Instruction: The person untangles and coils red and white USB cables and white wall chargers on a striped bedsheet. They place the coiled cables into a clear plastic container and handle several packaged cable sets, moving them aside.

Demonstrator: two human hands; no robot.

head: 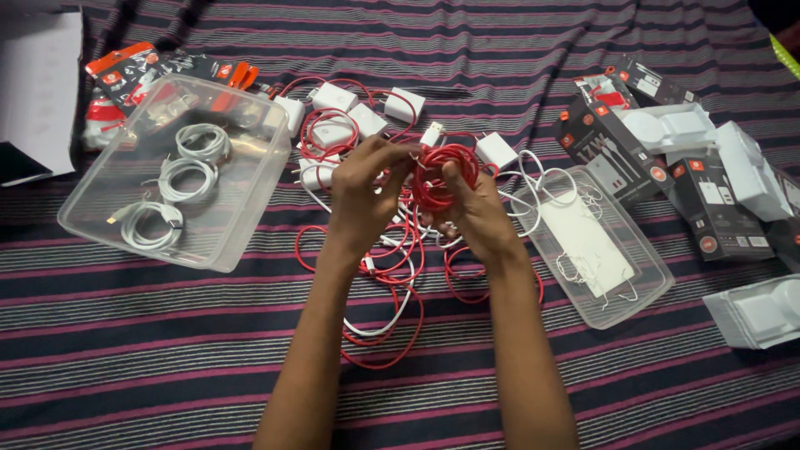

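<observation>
Centre of the frame, above a striped cloth: left hand and right hand both closed around a coiled red cable, fingers pinching the loops from either side; below and around them, a loose tangle of red and white cables; just above, a cluster of white chargers. Left of centre, a clear plastic box holding coiled white cables; right of centre, a clear lid lying flat; far right, dark cartons and white trays.
</observation>
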